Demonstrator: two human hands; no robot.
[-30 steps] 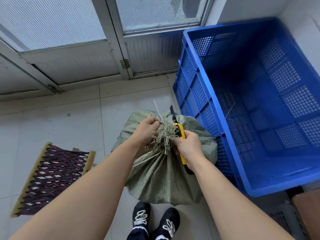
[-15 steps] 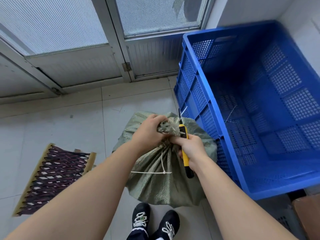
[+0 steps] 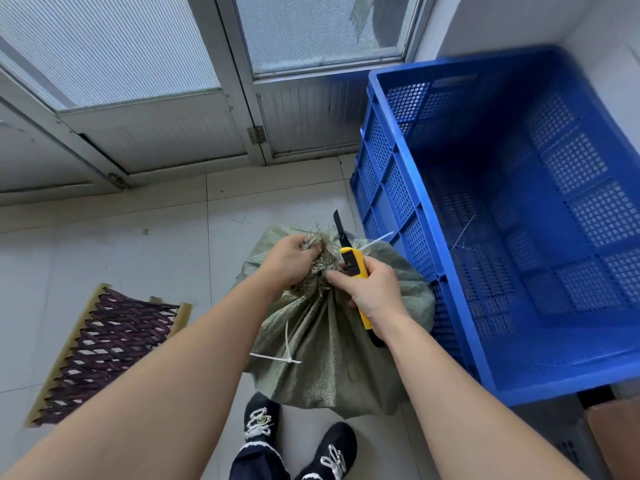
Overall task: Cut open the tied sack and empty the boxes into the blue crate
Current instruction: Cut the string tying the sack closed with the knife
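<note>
Sack (image 3: 322, 344) neck bunched in left hand (image 3: 289, 261), knife (image 3: 353, 268) in right hand (image 3: 372, 289)

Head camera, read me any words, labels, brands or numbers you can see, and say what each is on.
None can be read.
Knife: no brand or marking shows on its yellow handle.
Sack: plain weave, no print.
Crate: no label in view.
Cardboard at the lower right: no print shows.

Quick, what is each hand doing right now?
Left hand: closed on the bunched neck of the green sack.
Right hand: closed around the yellow utility knife, blade out.
</note>
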